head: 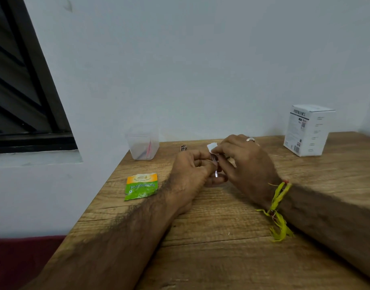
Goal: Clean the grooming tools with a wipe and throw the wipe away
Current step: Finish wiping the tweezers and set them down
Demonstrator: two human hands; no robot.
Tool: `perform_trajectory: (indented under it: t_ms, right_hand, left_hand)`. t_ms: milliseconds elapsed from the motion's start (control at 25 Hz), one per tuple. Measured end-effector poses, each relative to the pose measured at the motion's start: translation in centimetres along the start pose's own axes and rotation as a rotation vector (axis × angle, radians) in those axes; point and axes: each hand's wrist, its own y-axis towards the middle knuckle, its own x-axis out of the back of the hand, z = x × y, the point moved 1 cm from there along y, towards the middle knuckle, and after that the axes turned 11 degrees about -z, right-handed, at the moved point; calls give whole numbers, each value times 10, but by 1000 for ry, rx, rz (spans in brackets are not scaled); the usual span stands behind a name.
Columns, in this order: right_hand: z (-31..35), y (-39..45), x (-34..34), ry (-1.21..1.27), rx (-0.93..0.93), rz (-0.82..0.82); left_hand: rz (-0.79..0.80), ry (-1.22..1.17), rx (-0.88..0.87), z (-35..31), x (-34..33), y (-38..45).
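Both hands — left hand (192,170) pinching metal tool (215,164), right hand (240,160) pinching wipe (211,146) — beside "Portronics" box (307,130).

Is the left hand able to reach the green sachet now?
Probably not at once: the left hand holds a small metal tool. The green sachet lies close beside it, with nothing between.

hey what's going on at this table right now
A person sits at a wooden table, cleaning a small metal grooming tool. The left hand holds the tool while the right hand pinches a white wipe against its top end. A second small metal tool lies further back. A green sachet, a clear plastic cup and a white box also stand on the table.
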Motion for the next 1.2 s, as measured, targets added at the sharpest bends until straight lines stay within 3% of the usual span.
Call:
perform_trajectory:
  t_ms: [520, 1040, 1200]
  right_hand:
    - [6, 1, 2, -139, 181, 45]
    - [-3, 2, -2, -81, 93, -40]
    - [-4, 4, 1, -23, 51, -156]
  left_hand:
    - [-47, 54, 1, -1, -2, 0]
    - [-40, 160, -7, 0, -6, -2]
    - [-52, 111, 4, 1, -4, 0]
